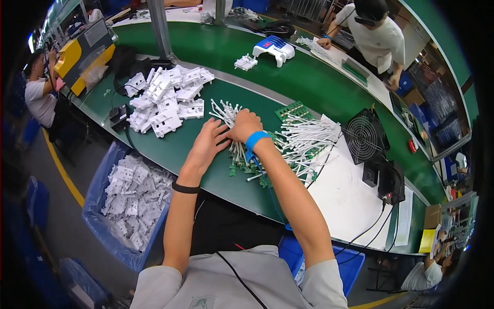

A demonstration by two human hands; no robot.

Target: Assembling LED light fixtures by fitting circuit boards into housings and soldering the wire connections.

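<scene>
My right hand (pixel 246 126), with a blue strap at its wrist, is closed round a bundle of white wires (pixel 222 110) over the green worktop. The wire ends stick out beyond the fingers, and small green circuit boards (pixel 237 154) hang or lie below the hand. Close beside the bundle is my left hand (pixel 207 144), its fingers apart and pointing at it; whether the fingertips touch the wires I cannot tell. To the right lies a heap of white wires (pixel 309 139) joined to green boards, with a boards panel (pixel 294 110) behind it.
White plastic housings (pixel 167 95) are piled at the left, and more fill a blue-lined bin (pixel 98 211) below the edge. A black fan (pixel 363 136) stands right, near a white sheet (pixel 350 206) and cables. Further back sits a white-and-blue device (pixel 275 49). A person (pixel 378 36) works across the bench.
</scene>
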